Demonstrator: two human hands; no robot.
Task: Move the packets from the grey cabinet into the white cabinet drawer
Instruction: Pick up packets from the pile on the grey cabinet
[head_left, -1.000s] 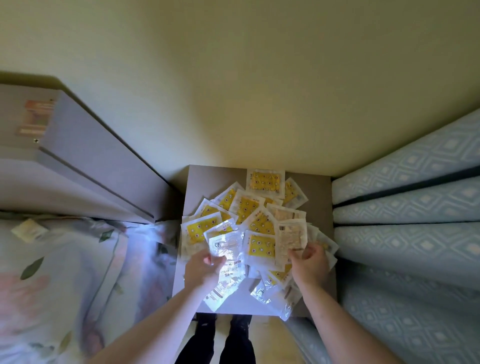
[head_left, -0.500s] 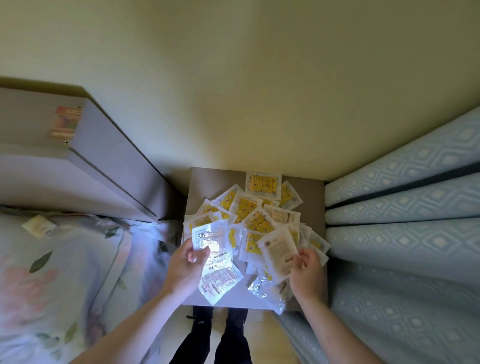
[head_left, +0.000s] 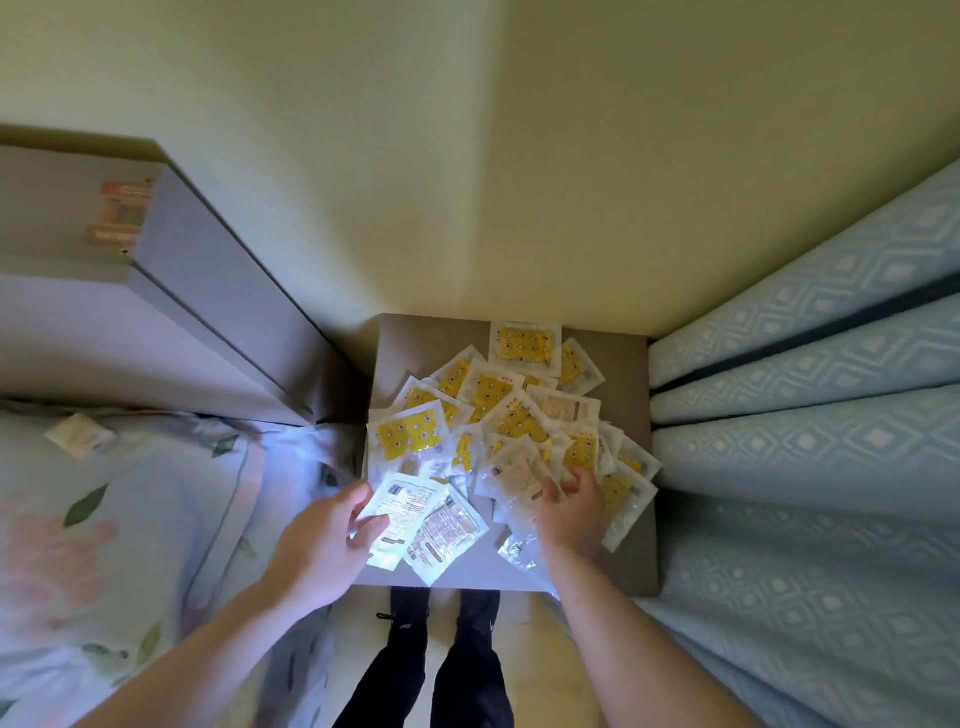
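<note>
Yellow packets (head_left: 511, 415) cover the grey cabinet (head_left: 415, 338); your left hand (head_left: 324, 540) grips two, your right hand (head_left: 574, 512) pinches one.

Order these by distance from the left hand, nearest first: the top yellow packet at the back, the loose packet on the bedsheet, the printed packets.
1. Printed packets: in the left hand.
2. Loose packet: left, on the bedsheet.
3. Top yellow packet: far back, toward the wall.

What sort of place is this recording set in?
Most likely a bedroom at home: floral bedding on the left, pale blue patterned curtains on the right, and a small grey cabinet against the wall, strewn with packets.
</note>
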